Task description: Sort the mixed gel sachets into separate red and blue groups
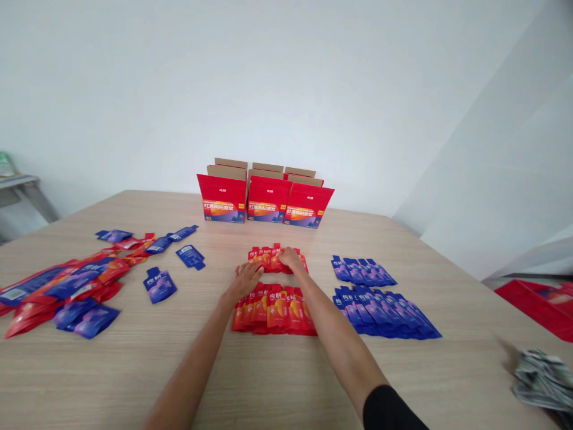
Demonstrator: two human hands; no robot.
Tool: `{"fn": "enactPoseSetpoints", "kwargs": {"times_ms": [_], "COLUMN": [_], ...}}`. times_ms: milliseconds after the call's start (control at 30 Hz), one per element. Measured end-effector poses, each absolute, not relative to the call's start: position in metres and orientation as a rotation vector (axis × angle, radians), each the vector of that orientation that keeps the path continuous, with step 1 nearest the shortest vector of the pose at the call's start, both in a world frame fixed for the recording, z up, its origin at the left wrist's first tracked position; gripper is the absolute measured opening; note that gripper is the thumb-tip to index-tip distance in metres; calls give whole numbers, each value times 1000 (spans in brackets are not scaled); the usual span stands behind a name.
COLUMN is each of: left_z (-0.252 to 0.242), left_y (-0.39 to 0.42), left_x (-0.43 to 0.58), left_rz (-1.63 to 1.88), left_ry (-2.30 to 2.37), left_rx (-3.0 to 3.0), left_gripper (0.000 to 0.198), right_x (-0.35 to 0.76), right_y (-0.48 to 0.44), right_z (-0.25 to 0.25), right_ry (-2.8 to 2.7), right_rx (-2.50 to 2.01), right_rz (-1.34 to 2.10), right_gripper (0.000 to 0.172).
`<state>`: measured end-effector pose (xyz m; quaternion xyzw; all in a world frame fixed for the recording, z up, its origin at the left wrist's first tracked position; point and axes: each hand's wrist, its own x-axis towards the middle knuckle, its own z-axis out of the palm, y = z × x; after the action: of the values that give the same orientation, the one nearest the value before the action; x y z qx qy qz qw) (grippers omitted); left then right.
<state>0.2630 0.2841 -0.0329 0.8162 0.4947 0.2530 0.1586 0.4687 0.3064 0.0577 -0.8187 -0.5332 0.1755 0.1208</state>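
In the middle of the table, my left hand (pixel 248 278) rests at the left end of the back row of red pouches (pixel 264 257), its fingers apart and holding nothing. My right hand (pixel 292 259) reaches over the same row, fingers closed on a red pouch (pixel 276 257) there. Nearer to me, a longer row of overlapping red pouches (pixel 277 307) lies below both hands; my right forearm covers its right end. To the right are two rows of blue pouches, a shorter back one (pixel 362 272) and a fuller front one (pixel 385 313).
Three open red cartons (pixel 224 200) stand side by side at the back. On the left is a loose heap of mixed red and blue pouches (pixel 85 280), with a single blue pouch (pixel 160 285) beside it. A red box (pixel 537 304) and a striped cloth (pixel 541 379) are at the right edge.
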Motion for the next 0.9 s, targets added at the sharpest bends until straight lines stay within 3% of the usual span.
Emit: {"fn": "enactPoseSetpoints", "kwargs": {"times_ms": [500,900], "left_z": [-28,-29], "left_y": [280,293], "left_x": [266,267], "left_rz": [681,670], "left_ry": [1431,1335], "left_rx": [2329,2290], "left_gripper": [38,49], "right_x": [464,451], "right_y": [291,276], "right_z": [60,71], "right_ry": [-1598,-1593], "right_rx": [-2403,-2467], "right_rz": [484,529], "right_gripper": [39,47]}}
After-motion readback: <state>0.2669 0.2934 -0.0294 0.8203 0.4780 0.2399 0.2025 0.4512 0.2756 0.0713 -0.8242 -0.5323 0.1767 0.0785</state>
